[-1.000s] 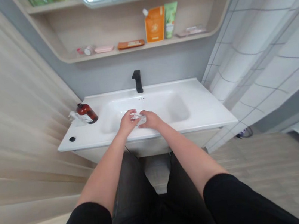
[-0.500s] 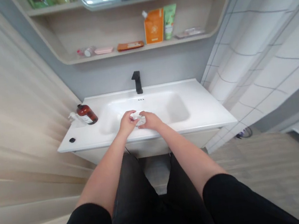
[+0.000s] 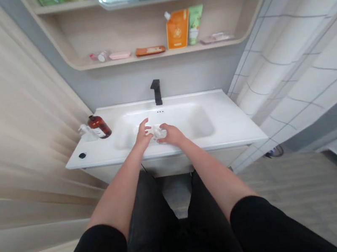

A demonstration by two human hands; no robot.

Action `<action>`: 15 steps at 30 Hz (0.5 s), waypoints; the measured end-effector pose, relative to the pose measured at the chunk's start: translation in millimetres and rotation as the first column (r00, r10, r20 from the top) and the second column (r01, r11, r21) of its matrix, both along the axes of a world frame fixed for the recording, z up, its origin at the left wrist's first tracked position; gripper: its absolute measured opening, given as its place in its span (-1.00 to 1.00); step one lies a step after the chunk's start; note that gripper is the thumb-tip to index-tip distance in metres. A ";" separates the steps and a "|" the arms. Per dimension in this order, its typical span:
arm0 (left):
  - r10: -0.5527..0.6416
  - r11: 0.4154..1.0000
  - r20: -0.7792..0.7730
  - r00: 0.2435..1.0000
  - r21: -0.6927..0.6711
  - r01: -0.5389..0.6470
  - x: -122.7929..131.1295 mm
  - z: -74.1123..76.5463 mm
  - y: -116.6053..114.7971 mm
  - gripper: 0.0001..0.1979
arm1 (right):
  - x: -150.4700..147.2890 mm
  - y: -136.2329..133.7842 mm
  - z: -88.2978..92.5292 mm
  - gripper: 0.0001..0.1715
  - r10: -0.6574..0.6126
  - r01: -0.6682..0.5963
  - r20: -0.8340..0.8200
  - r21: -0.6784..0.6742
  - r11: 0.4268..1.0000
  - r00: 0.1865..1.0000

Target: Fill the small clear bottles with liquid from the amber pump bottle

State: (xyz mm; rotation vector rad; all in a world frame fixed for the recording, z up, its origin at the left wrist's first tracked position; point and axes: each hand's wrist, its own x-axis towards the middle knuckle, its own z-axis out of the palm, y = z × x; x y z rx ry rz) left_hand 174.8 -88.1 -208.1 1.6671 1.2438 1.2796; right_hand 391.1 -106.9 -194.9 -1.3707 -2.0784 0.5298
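**A:** And live over the white washbasin (image 3: 233, 128): left hand (image 3: 142, 135) and right hand (image 3: 171, 135), low above the near half of the bowl, almost together!

**B:** Between them, a crumpled whitish wad (image 3: 158, 132), slightly translucent, material too small to call. Dead centre of the basin, toward the near edge, straight in front of the black faucet (image 3: 156, 91).

**A:** Left grip?

**B:** Released, by the look of it! Fingers splayed wide, tips right up against the wad. Right grip, curled over the wad's right side and touching it. Clenched or just resting? Impossible to tell from here.

**A:** Over on the left of the basin deck, an amber pump bottle (image 3: 100, 127), upright, with a clear pump bottle (image 3: 84, 133) just beside it on the far left. Near the front edge, a small black disc (image 3: 82, 155).

**B:** And far above the faucet, on the curved wooden shelf (image 3: 157, 54), an orange pouch (image 3: 177, 28) right beside a green tube (image 3: 195, 23)!
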 end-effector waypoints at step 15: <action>0.150 0.989 0.013 0.989 0.008 -0.150 9.2 -1.7 4.0 -0.70 | 156.7 -23.4 44.1 -0.01 -0.459 0.496 -0.240 0.123 0.860 0.855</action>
